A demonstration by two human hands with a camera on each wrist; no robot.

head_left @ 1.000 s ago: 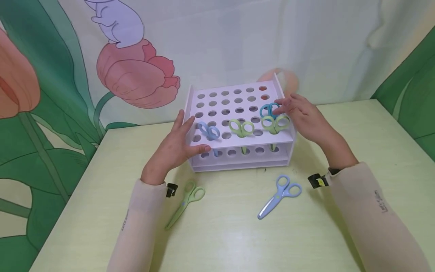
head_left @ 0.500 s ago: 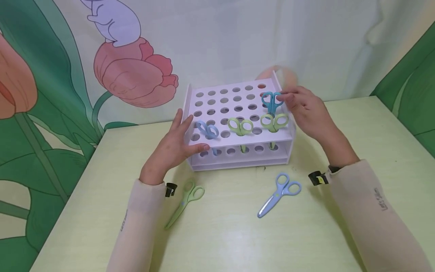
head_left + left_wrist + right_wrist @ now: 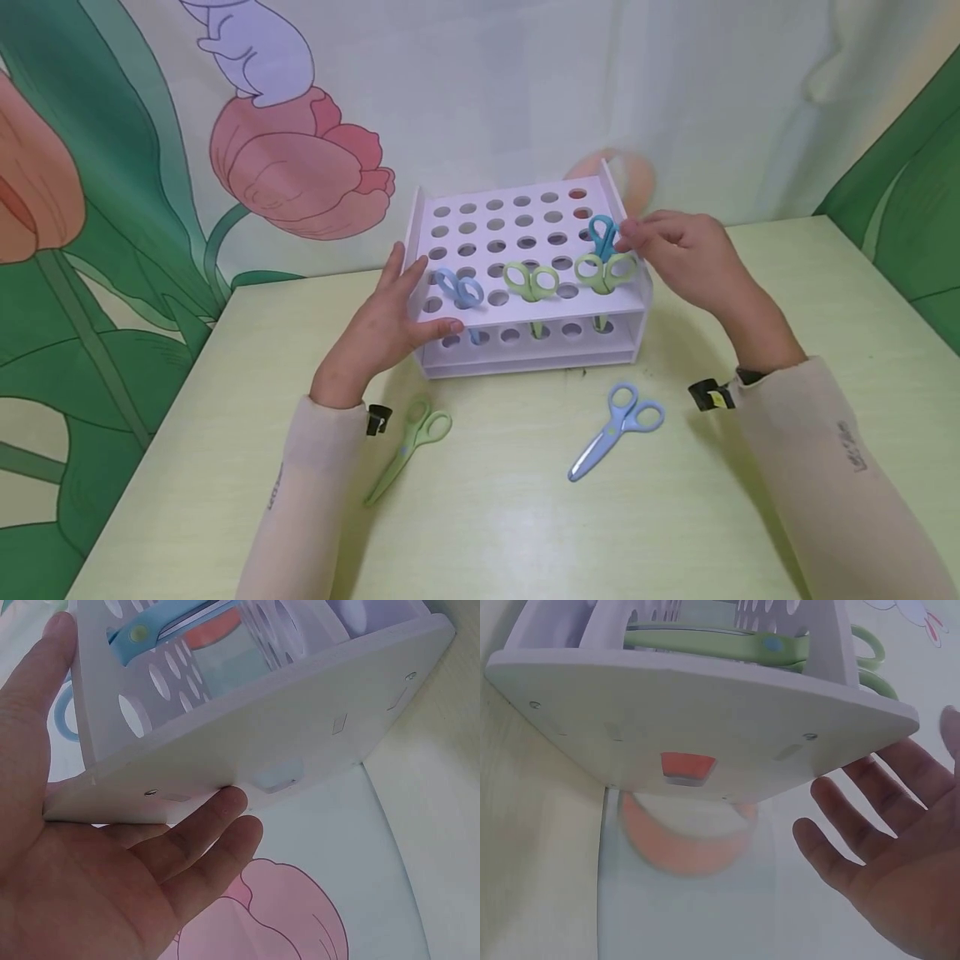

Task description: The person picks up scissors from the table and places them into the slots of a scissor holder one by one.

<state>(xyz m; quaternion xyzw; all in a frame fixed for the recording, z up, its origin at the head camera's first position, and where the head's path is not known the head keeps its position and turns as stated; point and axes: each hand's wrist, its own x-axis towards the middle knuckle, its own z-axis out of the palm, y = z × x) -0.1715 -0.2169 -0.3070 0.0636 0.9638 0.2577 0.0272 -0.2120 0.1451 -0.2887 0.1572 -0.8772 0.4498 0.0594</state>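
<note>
A white rack (image 3: 517,315) with rows of round holes stands on the table. My left hand (image 3: 378,325) rests on its left front corner, fingers fairly straight and spread along the side panel, thumb on the front edge. Teal scissors (image 3: 602,237) stand in the right column of holes, blades hidden. My right hand (image 3: 686,254) pinches their right handle loop, partly covering it. In front of them sit green scissors (image 3: 606,271). More green scissors (image 3: 531,282) and light blue scissors (image 3: 459,287) stand in the front part of the rack.
Loose green scissors (image 3: 408,446) lie on the table (image 3: 495,517) at front left. Blue scissors (image 3: 617,431) lie at front right. A curtain (image 3: 480,92) printed with flowers and an animal hangs right behind the rack.
The teal scissors rose a little in my right hand, then came lower, with their handle turned. My right hand has shifted slightly right. The left hand stays on the rack.
</note>
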